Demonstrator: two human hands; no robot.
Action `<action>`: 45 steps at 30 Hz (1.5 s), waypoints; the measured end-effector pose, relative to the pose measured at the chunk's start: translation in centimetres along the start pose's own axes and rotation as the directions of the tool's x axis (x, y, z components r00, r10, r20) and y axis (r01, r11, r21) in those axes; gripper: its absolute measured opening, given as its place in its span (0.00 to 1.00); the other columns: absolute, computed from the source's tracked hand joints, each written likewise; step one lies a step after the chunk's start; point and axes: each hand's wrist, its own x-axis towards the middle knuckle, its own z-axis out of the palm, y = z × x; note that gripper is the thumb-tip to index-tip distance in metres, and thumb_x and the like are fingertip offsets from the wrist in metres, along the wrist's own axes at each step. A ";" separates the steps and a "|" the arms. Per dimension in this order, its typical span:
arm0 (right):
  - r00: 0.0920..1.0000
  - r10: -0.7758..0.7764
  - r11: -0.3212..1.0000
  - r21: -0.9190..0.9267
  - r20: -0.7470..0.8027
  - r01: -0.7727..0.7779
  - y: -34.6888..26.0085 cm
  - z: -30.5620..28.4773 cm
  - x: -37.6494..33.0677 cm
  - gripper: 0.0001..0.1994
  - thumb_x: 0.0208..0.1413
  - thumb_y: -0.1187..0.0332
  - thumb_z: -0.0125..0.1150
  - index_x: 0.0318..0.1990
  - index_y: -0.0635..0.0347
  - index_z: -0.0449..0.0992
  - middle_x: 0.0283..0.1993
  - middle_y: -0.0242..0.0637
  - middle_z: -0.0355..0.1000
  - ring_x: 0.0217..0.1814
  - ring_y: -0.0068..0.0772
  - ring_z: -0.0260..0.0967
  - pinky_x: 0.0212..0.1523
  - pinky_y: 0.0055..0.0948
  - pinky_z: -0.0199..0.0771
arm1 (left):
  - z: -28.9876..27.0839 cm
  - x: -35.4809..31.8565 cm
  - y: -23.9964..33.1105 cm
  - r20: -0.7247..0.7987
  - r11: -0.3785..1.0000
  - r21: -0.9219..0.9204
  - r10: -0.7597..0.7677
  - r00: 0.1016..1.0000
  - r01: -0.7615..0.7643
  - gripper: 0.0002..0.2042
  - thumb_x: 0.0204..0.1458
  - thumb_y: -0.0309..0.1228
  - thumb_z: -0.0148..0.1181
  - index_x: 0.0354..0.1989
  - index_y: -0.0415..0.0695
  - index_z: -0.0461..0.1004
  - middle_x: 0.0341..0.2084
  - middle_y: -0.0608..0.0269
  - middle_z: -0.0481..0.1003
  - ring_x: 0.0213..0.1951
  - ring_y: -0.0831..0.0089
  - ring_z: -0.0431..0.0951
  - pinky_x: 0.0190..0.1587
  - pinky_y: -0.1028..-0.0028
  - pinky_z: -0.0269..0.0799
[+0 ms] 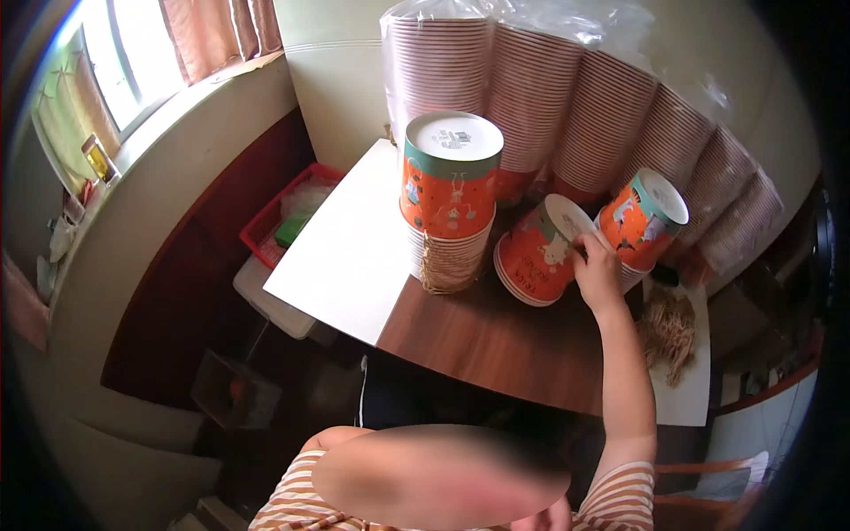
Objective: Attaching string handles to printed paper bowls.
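Note:
My right hand (599, 273) is closed on the base edge of an orange and green printed paper bucket (531, 257), which tilts, upside down, over a short stack of others. To its left, a taller stack of upturned paper buckets (450, 190) has brown twine (450, 265) hanging down its lower side. Just right of my hand leans another small stack of upturned buckets (639, 221). A loose bundle of brown twine (668, 332) lies beside my right forearm. Of my left hand (551, 515), only some fingers seem to show at the lower edge; blur hides the rest.
Tall nested columns of paper buckets (527, 97) in clear plastic line the back of the table. The table has a brown wood top (478, 345) and a white part (341, 257). A red basket (261, 226) and a lidded plastic box (274, 301) stand to the left.

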 end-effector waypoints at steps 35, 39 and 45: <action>0.891 -0.046 0.995 -0.103 -0.453 -0.001 -4.0 -5.8 -9.5 0.06 0.53 0.75 0.62 0.35 0.64 0.71 0.41 0.43 0.71 0.41 0.40 0.70 0.38 0.31 0.71 | -25.8 -6.3 -0.7 -0.831 0.793 0.557 0.536 0.152 0.248 0.08 0.51 0.25 0.55 0.36 0.33 0.69 0.23 0.59 0.76 0.23 0.76 0.76 0.25 0.78 0.73; 0.743 0.023 0.999 0.038 -0.669 0.003 -2.4 -9.4 -11.3 0.05 0.59 0.75 0.56 0.40 0.66 0.68 0.43 0.43 0.69 0.42 0.35 0.67 0.45 0.29 0.68 | -26.8 -5.7 0.5 -0.811 0.772 0.585 0.568 0.141 0.251 0.08 0.51 0.24 0.54 0.35 0.31 0.69 0.23 0.56 0.75 0.21 0.73 0.76 0.22 0.74 0.72; 0.614 0.675 0.526 0.850 -0.410 -0.009 1.7 -10.7 -16.5 0.17 0.63 0.62 0.50 0.52 0.65 0.67 0.52 0.41 0.67 0.53 0.34 0.65 0.53 0.35 0.66 | -30.2 -5.2 2.5 -0.880 0.853 0.472 0.470 0.063 0.225 0.10 0.54 0.30 0.57 0.41 0.38 0.71 0.28 0.59 0.76 0.25 0.72 0.78 0.27 0.77 0.75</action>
